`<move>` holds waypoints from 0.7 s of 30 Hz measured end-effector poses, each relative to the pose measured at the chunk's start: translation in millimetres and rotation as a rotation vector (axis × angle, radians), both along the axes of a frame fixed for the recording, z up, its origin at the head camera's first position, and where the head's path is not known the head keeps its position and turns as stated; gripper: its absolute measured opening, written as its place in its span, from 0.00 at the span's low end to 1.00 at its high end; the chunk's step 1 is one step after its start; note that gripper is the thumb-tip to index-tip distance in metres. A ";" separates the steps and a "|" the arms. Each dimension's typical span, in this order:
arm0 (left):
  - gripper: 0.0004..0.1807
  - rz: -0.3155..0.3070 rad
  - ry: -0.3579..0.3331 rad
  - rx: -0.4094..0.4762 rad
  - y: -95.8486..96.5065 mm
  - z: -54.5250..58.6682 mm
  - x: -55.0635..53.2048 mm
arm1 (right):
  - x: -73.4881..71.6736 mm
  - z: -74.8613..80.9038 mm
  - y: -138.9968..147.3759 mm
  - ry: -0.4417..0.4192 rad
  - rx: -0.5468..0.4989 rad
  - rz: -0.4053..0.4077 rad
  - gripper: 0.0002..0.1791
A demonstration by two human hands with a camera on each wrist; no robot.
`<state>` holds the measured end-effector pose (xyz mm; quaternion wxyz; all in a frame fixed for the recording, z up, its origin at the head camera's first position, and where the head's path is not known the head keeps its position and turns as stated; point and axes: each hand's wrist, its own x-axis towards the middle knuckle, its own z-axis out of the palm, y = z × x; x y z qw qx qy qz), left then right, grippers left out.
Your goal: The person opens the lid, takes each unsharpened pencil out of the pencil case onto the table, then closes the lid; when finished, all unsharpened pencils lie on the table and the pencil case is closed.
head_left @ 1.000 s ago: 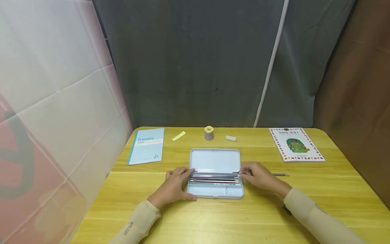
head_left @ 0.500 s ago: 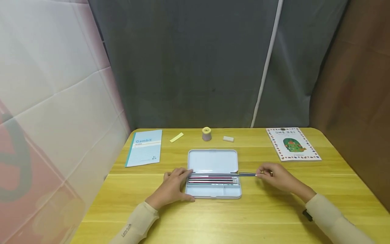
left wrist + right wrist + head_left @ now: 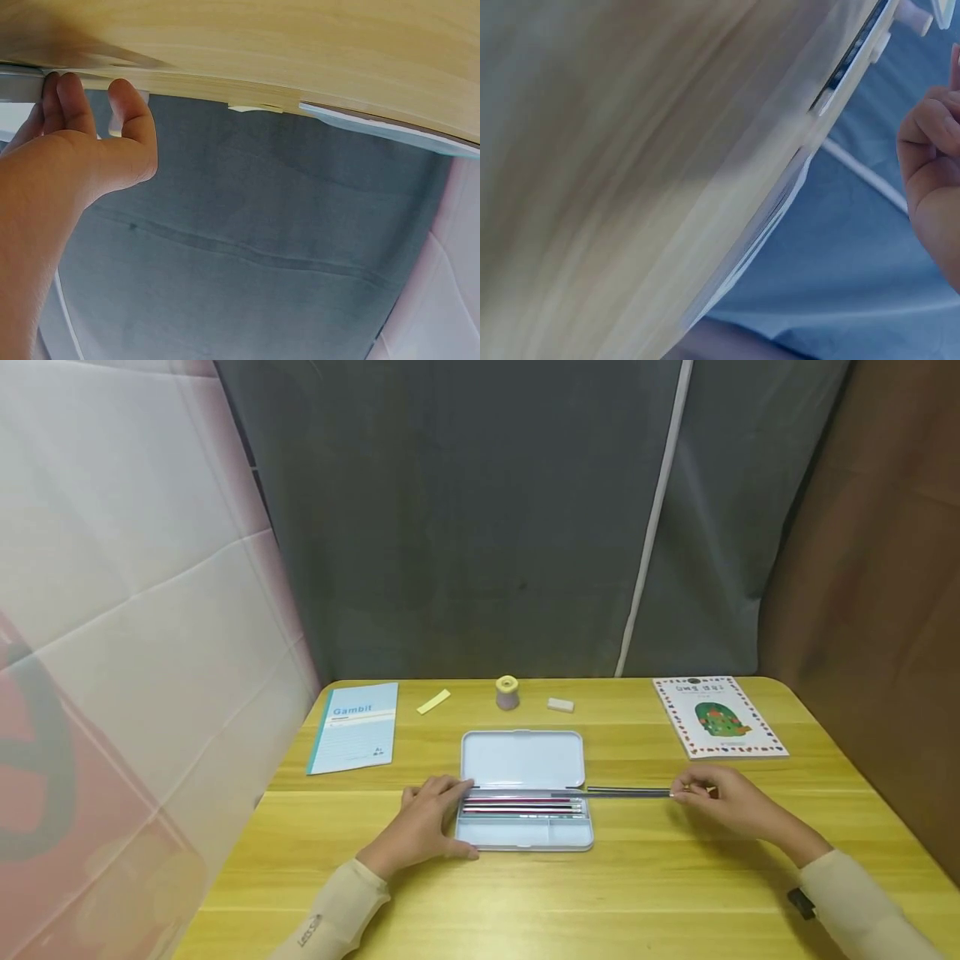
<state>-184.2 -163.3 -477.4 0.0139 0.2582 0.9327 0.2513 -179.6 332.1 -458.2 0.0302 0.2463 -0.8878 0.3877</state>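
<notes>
Pinching the end of a grey strip beside an open pencil case.
From the head, the right hand [image 3: 712, 797] pinches the grey strip [image 3: 626, 793] between thumb and forefinger; the strip reaches left over the pencil case [image 3: 495, 835], behind a row of pencils [image 3: 517, 808]. The left hand [image 3: 420, 822] touches the case's left end, thumb and forefinger spread apart. Beyond stand a notebook [image 3: 360, 735], a yellow slip [image 3: 433, 702], a yellow-topped pot [image 3: 507, 695], an eraser [image 3: 560, 704] and a book [image 3: 716, 718] on the wooden table [image 3: 480, 910]. From the left wrist, fingertips meet the case's edge, one digit standing apart. From the right wrist, the hand is cut off at the border, so whatever its fingertips hold cannot be told.
</notes>
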 end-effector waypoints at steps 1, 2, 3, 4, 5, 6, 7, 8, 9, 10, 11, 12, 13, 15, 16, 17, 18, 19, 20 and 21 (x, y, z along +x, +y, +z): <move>0.59 0.000 -0.001 0.001 0.1 0.0 0.2 | 1.0 -0.4 3.7 -0.010 0.001 -0.005 0.04; 0.59 -0.001 -0.001 0.000 0.1 0.0 0.3 | 2.0 -0.7 7.5 -0.019 0.004 -0.010 0.04; 0.59 0.000 -0.001 0.000 0.1 0.2 0.4 | 2.9 -1.1 11.5 -0.031 0.009 -0.019 0.04; 0.59 0.000 0.000 -0.001 0.1 0.4 0.4 | 3.9 -1.5 15.2 -0.041 0.011 -0.029 0.04; 0.59 0.001 -0.001 -0.001 0.1 0.7 0.4 | 5.1 -1.6 19.0 -0.049 0.014 -0.035 0.03; 0.59 0.002 -0.002 -0.001 0.0 0.9 0.5 | 6.0 -1.6 22.8 -0.055 0.019 -0.037 0.04; 0.59 0.004 -0.003 -0.002 -0.1 1.2 0.4 | 6.8 -1.7 26.3 -0.056 0.023 -0.038 0.04; 0.59 0.005 -0.005 -0.002 -0.2 1.4 0.4 | 7.3 -2.0 29.8 -0.055 0.027 -0.038 0.04; 0.59 0.006 -0.006 -0.002 -0.3 1.7 0.5 | 7.5 -2.4 33.1 -0.054 0.029 -0.038 0.04; 0.59 0.007 -0.007 -0.003 -0.4 1.8 0.4 | 7.5 -3.2 36.1 -0.048 0.030 -0.039 0.04; 0.59 0.009 -0.008 -0.003 -0.5 1.8 0.5 | 7.3 -3.8 38.9 -0.043 0.035 -0.041 0.04; 0.59 0.009 -0.008 -0.004 -0.6 1.7 0.5 | 6.8 -4.6 41.6 -0.040 0.040 -0.045 0.05; 0.59 0.010 -0.007 -0.005 -0.6 1.7 0.6 | 6.7 -4.9 43.4 -0.037 0.045 -0.052 0.05; 0.59 0.008 -0.009 -0.002 -0.5 1.3 0.6 | 6.2 -6.5 47.1 -0.044 0.056 -0.069 0.04; 0.59 0.007 -0.010 -0.001 -0.4 1.0 0.5 | 6.0 -7.3 48.5 -0.050 0.062 -0.077 0.04; 0.59 0.007 -0.011 0.000 -0.1 0.9 0.5 | 6.0 -8.0 49.4 -0.059 0.066 -0.084 0.04; 0.59 0.007 -0.010 -0.001 0.1 0.7 0.5 | 5.9 -8.7 50.2 -0.069 0.069 -0.090 0.04; 0.59 0.007 -0.011 -0.001 0.3 0.6 0.5 | 5.8 -9.4 51.0 -0.074 0.073 -0.093 0.04; 0.59 0.007 -0.012 -0.003 0.5 0.4 0.5 | 5.5 -10.7 52.0 -0.080 0.074 -0.094 0.04; 0.59 0.007 -0.011 -0.004 0.7 0.4 0.4 | 5.2 -11.6 52.6 -0.081 0.073 -0.093 0.04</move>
